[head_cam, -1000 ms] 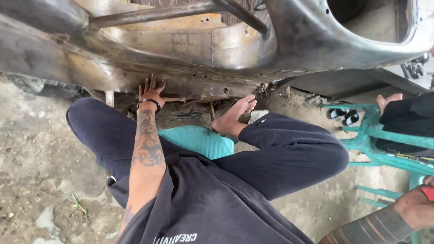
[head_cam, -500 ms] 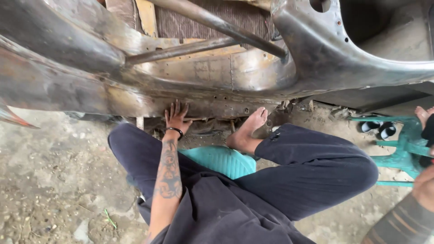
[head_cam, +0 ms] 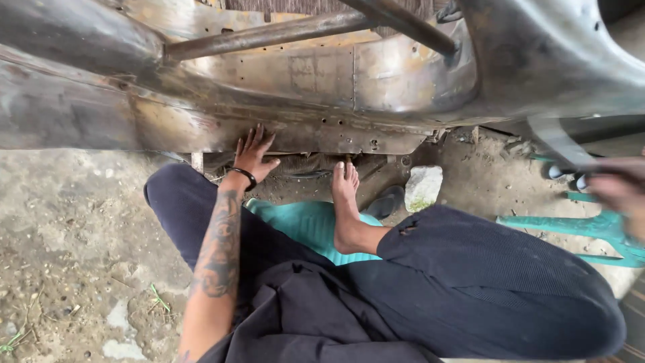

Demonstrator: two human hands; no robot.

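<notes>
A bare, rust-stained metal car body shell point(head_cam: 322, 81) fills the top of the view. My left hand point(head_cam: 254, 153), with a black band at the wrist and a tattooed forearm, lies flat with fingers spread on the lower edge of the sill point(head_cam: 349, 138). It holds nothing. My right hand point(head_cam: 618, 191) is a blur at the right edge, above teal plastic furniture point(head_cam: 571, 225); a dark curved shape blurs beside it, and whether the hand grips anything cannot be told. I sit on a teal stool point(head_cam: 302, 225), one bare foot point(head_cam: 346, 202) resting on it.
A pale stone point(head_cam: 423, 187) and a dark sandal point(head_cam: 386, 202) lie on the dirt under the sill. A rusty bar point(head_cam: 269, 33) crosses inside the shell. Rough concrete and dirt ground point(head_cam: 74, 235) spreads to the left.
The view has moved closer to the shell and shifted right. My left hand stays pressed on the sill. My right hand has risen from the bottom right corner to the right edge, blurred.
</notes>
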